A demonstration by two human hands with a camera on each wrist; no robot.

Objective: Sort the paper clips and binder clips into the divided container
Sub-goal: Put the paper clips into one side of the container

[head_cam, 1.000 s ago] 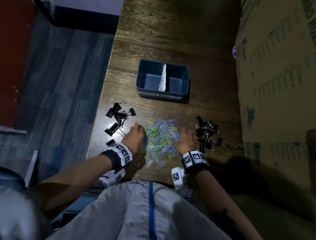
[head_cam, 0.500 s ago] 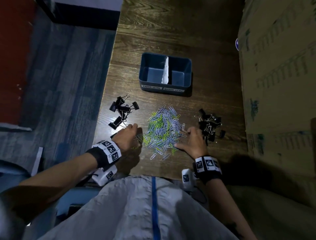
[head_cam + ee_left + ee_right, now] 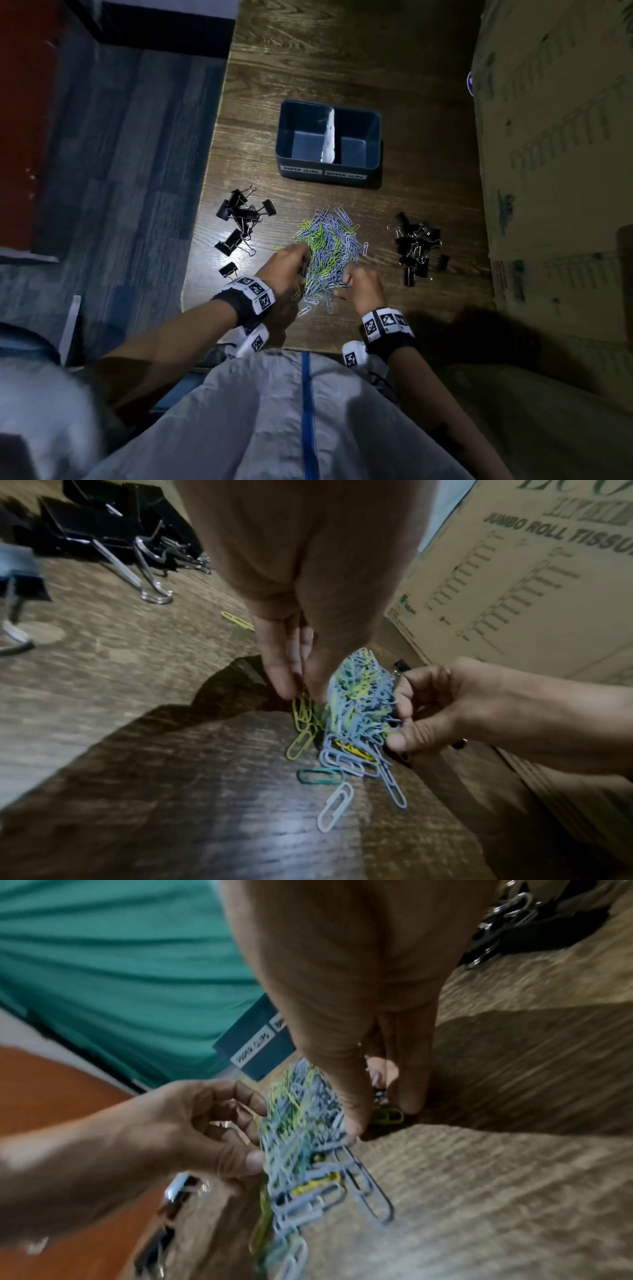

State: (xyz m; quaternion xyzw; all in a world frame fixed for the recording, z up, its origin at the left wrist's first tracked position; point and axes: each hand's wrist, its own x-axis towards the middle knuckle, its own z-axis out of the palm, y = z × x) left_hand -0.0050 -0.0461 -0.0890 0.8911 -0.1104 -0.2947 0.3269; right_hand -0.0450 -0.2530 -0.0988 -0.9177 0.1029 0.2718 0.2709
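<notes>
A heap of blue, green and yellow paper clips [image 3: 329,250] lies on the wooden table, in front of the dark blue divided container [image 3: 322,180]. A white divider splits the container, and both halves look bare. My left hand [image 3: 291,267] curls against the heap's left side, pinching yellow clips at its fingertips [image 3: 291,688]. My right hand [image 3: 354,282] curls round the right side of the paper clips [image 3: 356,712], thumb and fingers [image 3: 356,1123] in them. Black binder clips lie in a left group [image 3: 243,219] and a right group [image 3: 418,250].
A big cardboard box [image 3: 555,137] stands along the table's right side, close to the right binder clips. The table's left edge [image 3: 205,219] drops to blue carpet. A few loose paper clips [image 3: 335,804] lie near the front edge.
Both hands have closed inward on the paper clip heap, squeezing it narrower and taller between them. Before, they lay at its outer edges.
</notes>
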